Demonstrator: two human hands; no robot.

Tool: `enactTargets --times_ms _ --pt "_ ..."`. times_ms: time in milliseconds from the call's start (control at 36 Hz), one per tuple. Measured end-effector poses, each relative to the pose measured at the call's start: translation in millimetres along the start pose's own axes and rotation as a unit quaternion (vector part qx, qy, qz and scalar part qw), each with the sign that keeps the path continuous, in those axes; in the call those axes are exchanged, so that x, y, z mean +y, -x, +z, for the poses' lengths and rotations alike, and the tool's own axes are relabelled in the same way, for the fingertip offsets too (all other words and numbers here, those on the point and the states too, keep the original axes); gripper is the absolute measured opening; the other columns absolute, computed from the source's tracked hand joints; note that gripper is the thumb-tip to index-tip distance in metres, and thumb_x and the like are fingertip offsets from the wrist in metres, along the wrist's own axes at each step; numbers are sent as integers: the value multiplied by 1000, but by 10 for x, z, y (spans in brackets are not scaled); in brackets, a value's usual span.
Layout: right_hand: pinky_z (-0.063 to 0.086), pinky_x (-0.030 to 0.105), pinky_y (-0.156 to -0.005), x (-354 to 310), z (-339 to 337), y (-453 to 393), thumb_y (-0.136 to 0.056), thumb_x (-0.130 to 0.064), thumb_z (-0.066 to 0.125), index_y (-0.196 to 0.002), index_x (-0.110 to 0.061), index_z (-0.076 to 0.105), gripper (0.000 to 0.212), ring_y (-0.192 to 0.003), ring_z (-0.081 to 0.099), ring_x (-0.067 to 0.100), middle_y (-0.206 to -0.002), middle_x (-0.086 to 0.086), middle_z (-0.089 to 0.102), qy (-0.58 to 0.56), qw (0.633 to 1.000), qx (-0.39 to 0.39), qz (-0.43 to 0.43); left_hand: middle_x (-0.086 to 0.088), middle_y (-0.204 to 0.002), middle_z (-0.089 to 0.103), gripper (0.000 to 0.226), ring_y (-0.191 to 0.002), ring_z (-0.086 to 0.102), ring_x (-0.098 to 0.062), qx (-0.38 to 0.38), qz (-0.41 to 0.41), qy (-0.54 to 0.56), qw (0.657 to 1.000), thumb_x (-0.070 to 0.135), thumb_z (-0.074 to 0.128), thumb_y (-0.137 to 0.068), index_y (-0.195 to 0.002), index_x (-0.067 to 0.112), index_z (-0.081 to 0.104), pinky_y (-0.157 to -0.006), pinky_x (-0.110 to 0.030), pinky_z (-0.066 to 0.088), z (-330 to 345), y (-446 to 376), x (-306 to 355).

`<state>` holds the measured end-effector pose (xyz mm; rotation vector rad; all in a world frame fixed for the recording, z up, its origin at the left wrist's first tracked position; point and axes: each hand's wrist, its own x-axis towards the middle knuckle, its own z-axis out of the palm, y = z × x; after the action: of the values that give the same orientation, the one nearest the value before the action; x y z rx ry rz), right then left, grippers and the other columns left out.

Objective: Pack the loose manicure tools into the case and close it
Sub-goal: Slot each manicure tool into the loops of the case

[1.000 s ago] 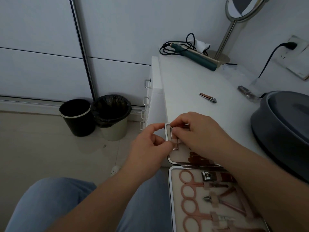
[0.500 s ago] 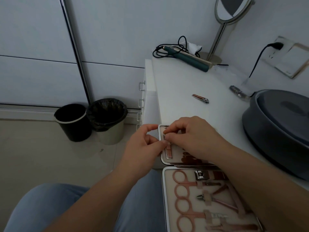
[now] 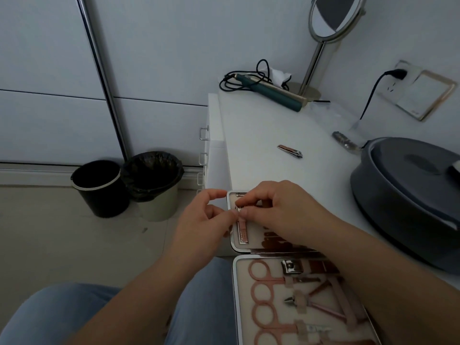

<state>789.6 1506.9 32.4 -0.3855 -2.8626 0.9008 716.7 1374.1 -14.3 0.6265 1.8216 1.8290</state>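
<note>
1. Case lies open at lower centre of frame, hinge running left to right. Near half holds rose-gold scissors and nippers under pale straps; far half sits under my hands.
2. Left hand: thumb and forefinger pinched together at the far half's left rim. Right hand: fingers curled, tips pressing down on a slim rose-gold tool in the far half. Both hands meet at the tool's upper end. Whether the left actually grips the tool or only the strap, I cannot tell.
3. That tool's long axis runs away from me, up-frame, parallel to the case's left edge. Flat, narrow, with a finely ribbed face; probably a file. Judgement: it is being seated under its loop.
4. Key relation for the next move: a loose nail clipper lies on the white tabletop, well apart, up-frame and slightly right of the hands. Long axis diagonal, jaw end toward lower right. Right hand is nearer.
5. Clipper: polished metal, small, smooth, likely slippery on the glossy top. Case lining looks soft and matte, its rim bright metal.
</note>
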Motion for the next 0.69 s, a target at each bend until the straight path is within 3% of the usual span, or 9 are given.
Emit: enactTargets --times_ms 83,167,222,333,361,444,528,694 --pt "40 13 -71 72 -78 -30 -81 -34 62 -93 -35 71 14 -76 55 -7 -75 -26 59 -41 998 45 19 -9 -66 66 33 -55 60 -9 4 -1 -8 1000 17 68 -73 -103 25 56 -54 -15 46 -20 -37 6" --pt "39 0 -64 222 -227 -140 -81 -32 63 -85 -38 70 9 -75 56 -12 -78 -24 63 -76 989 115 59 -15 -71 65 42 -66 61 -21 2 4 -21 1000 17 71 -71 -106 34 55 -70 -33 49 -6 -78 10" --pt "36 -3 -60 357 -323 -248 -82 -29 64 -83 -36 68 8 -72 53 -17 -80 -23 62 -90 979 158 88 -15 -70 62 37 -67 59 -21 -5 7 -12 1000 14 70 -71 -100 35 59 -72 -37 50 11 -98 19" --pt "34 13 -60 654 -413 -484 -83 -31 60 -99 -30 63 17 -76 51 -1 -92 -14 59 -53 958 231 164 -27 -73 58 30 -71 56 -37 -18 6 11 1000 5 65 -75 -88 32 67 -73 -41 50 40 -102 54" --pt "35 15 -62 715 -417 -541 -83 -32 59 -106 -27 60 23 -78 51 2 -97 -10 58 -34 952 245 179 -29 -74 58 29 -70 56 -37 -18 7 11 1000 4 64 -75 -84 31 69 -71 -39 50 47 -91 55" --pt "43 27 -77 843 -429 -712 -85 -35 55 -123 -22 50 41 -97 52 14 -117 -1 53 18 942 255 219 -22 -71 64 25 -62 56 -14 -18 14 6 1000 5 65 -75 -73 28 72 -60 -20 47 38 -90 29" --pt "42 31 -79 919 -432 -845 -87 -36 52 -130 -17 44 48 -107 52 22 -128 6 47 50 936 238 254 -14 -71 68 23 -62 57 -11 -32 10 6 999 5 66 -75 -68 26 73 -56 -13 46 5 -102 24" --pt "39 27 -68 988 -424 -895 -89 -32 48 -119 -17 57 35 -86 52 19 -120 8 54 122 929 235 260 -1 -57 63 23 -53 52 -5 -28 -6 27 999 4 65 -75 -65 23 72 -48 -8 42 7 -71 34"
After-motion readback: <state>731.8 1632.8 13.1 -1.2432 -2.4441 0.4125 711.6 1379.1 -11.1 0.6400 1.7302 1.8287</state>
